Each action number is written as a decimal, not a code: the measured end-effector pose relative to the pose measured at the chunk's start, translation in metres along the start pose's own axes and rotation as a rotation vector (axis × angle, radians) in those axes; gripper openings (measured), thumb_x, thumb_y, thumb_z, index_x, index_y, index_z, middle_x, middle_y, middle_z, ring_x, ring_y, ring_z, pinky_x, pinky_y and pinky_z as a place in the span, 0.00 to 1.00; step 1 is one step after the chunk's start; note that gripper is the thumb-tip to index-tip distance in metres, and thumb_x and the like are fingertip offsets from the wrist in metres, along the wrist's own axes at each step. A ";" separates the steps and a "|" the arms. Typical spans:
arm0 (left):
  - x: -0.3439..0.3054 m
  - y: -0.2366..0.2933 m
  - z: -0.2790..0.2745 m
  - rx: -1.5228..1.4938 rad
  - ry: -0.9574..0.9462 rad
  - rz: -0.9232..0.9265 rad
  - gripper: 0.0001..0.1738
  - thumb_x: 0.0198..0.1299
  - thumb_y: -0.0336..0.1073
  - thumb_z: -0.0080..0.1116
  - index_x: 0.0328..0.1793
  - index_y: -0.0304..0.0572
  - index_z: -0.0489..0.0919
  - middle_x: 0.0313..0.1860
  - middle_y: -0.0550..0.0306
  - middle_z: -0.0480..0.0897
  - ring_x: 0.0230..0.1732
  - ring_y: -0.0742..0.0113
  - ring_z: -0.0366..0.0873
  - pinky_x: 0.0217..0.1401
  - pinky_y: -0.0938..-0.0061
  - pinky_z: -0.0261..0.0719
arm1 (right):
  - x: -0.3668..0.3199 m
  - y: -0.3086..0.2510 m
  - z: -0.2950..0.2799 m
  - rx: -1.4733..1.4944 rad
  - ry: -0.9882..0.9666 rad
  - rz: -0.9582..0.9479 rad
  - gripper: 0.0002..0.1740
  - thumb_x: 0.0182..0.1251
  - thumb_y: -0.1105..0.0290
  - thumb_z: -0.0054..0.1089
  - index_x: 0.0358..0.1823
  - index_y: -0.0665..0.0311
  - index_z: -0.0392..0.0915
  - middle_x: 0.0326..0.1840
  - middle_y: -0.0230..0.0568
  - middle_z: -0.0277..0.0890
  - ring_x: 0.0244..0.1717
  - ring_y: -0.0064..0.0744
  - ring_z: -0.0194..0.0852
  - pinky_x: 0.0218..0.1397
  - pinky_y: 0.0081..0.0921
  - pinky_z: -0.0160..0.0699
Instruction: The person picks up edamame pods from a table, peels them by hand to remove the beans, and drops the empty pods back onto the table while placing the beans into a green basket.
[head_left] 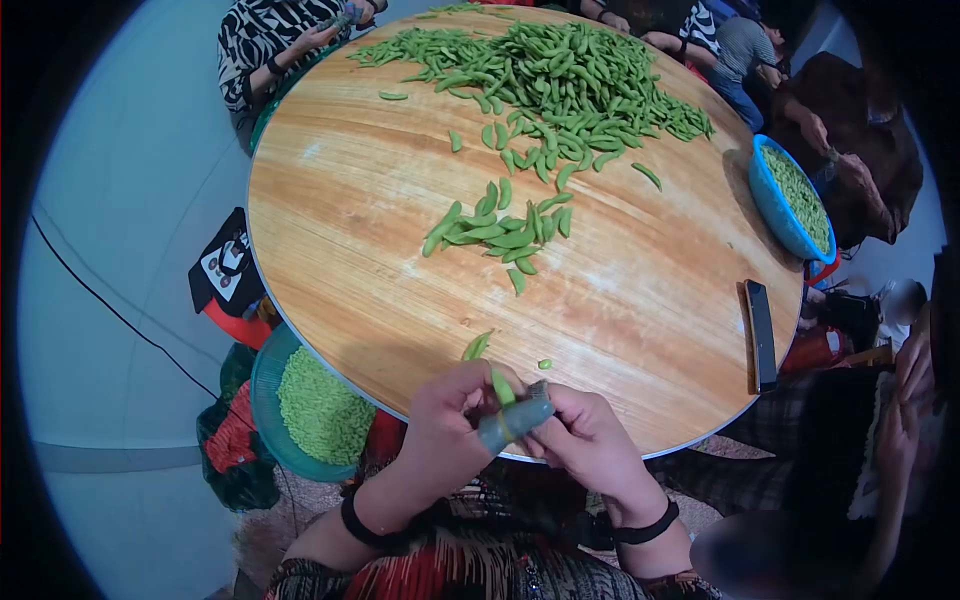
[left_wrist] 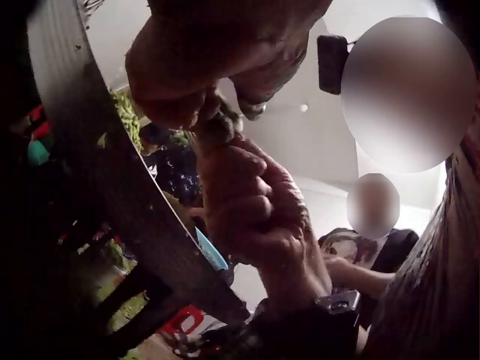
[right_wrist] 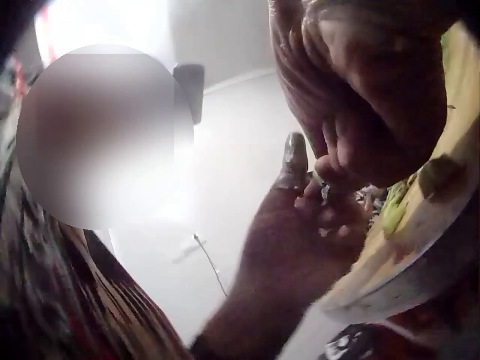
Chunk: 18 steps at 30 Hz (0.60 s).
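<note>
In the head view, my left hand [head_left: 445, 420] pinches a green edamame pod [head_left: 501, 387] over the near table edge. A grey-green thumb cover [head_left: 515, 425] with a yellow band is on its thumb. My right hand [head_left: 590, 435] meets it from the right, fingers curled around the pod's end, which its fingers largely hide. A dark grey cover [head_left: 537, 389] sits at a right fingertip. Just beyond the hands lie another pod [head_left: 477, 345] and a single shelled bean [head_left: 545, 364]. The left wrist view shows the right hand [left_wrist: 244, 202] with curled fingers.
A small group of pods [head_left: 500, 232] lies mid-table, before a large pod heap [head_left: 570, 75]. A teal basket [head_left: 265, 400] of shelled beans stands below the table's left edge. At right are a phone [head_left: 760, 335] and a blue basin [head_left: 775, 215] of beans. Other people sit around.
</note>
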<state>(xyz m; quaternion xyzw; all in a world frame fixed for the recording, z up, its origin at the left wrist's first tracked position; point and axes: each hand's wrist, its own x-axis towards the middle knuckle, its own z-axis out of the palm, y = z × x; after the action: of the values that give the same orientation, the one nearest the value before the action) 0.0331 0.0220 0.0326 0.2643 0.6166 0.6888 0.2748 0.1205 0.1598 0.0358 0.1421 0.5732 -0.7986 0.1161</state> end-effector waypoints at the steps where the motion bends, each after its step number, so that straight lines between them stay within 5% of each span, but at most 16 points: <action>1: 0.000 -0.001 0.000 -0.004 0.004 0.003 0.02 0.59 0.25 0.53 0.37 0.35 0.77 0.29 0.61 0.78 0.27 0.78 0.74 0.29 0.84 0.69 | 0.003 0.003 0.000 -0.250 0.114 -0.167 0.10 0.71 0.68 0.46 0.32 0.64 0.71 0.17 0.23 0.63 0.15 0.12 0.54 0.18 0.12 0.51; 3: 0.000 -0.003 -0.002 -0.068 0.002 -0.149 0.07 0.59 0.22 0.52 0.43 0.34 0.76 0.30 0.61 0.79 0.27 0.79 0.75 0.27 0.86 0.69 | 0.004 0.002 -0.002 -0.504 0.229 -0.336 0.10 0.70 0.68 0.47 0.32 0.65 0.72 0.16 0.23 0.63 0.15 0.12 0.54 0.18 0.13 0.52; 5: 0.002 -0.003 -0.002 -0.168 -0.018 -0.144 0.08 0.59 0.23 0.52 0.45 0.33 0.75 0.30 0.60 0.79 0.28 0.79 0.75 0.27 0.86 0.70 | 0.005 -0.003 -0.005 -0.261 0.220 -0.102 0.11 0.70 0.68 0.48 0.31 0.66 0.72 0.15 0.24 0.64 0.15 0.12 0.56 0.19 0.14 0.55; 10: 0.007 -0.013 -0.023 -0.422 -0.096 -0.228 0.14 0.58 0.21 0.46 0.50 0.33 0.75 0.29 0.57 0.76 0.29 0.77 0.74 0.27 0.85 0.70 | 0.010 -0.019 -0.010 -0.358 0.131 -0.142 0.14 0.69 0.65 0.48 0.30 0.68 0.72 0.15 0.31 0.66 0.15 0.18 0.58 0.20 0.17 0.59; 12: 0.010 -0.023 -0.036 -0.729 -0.115 -0.239 0.12 0.61 0.28 0.49 0.49 0.30 0.75 0.32 0.57 0.77 0.25 0.78 0.69 0.24 0.86 0.64 | 0.018 -0.041 -0.015 -0.841 0.076 -0.213 0.16 0.67 0.64 0.51 0.28 0.71 0.71 0.16 0.47 0.70 0.15 0.37 0.67 0.23 0.30 0.67; 14: 0.014 -0.026 -0.043 -0.663 -0.053 -0.208 0.12 0.60 0.26 0.47 0.48 0.29 0.75 0.33 0.58 0.77 0.25 0.78 0.67 0.24 0.86 0.62 | 0.045 -0.057 -0.022 -1.141 0.280 -0.334 0.16 0.63 0.64 0.53 0.26 0.73 0.72 0.20 0.60 0.71 0.25 0.55 0.73 0.31 0.43 0.71; 16: 0.020 -0.028 -0.048 -0.601 0.005 -0.170 0.13 0.59 0.24 0.44 0.47 0.28 0.76 0.34 0.58 0.76 0.25 0.79 0.65 0.24 0.85 0.61 | 0.080 -0.064 -0.029 -1.305 0.455 -0.450 0.13 0.60 0.66 0.54 0.28 0.72 0.72 0.23 0.60 0.73 0.30 0.58 0.74 0.35 0.46 0.72; 18: 0.024 -0.030 -0.049 -0.226 -0.021 -0.159 0.17 0.54 0.18 0.39 0.47 0.30 0.76 0.37 0.57 0.77 0.28 0.79 0.69 0.25 0.85 0.65 | 0.107 -0.057 -0.033 -1.383 0.484 -0.420 0.13 0.59 0.66 0.55 0.28 0.72 0.72 0.24 0.60 0.74 0.30 0.58 0.75 0.35 0.45 0.73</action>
<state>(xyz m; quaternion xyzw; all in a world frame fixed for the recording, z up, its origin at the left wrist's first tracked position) -0.0170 0.0068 -0.0020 0.1893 0.5509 0.7272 0.3631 0.0041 0.2069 0.0373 0.0958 0.9675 -0.2095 -0.1047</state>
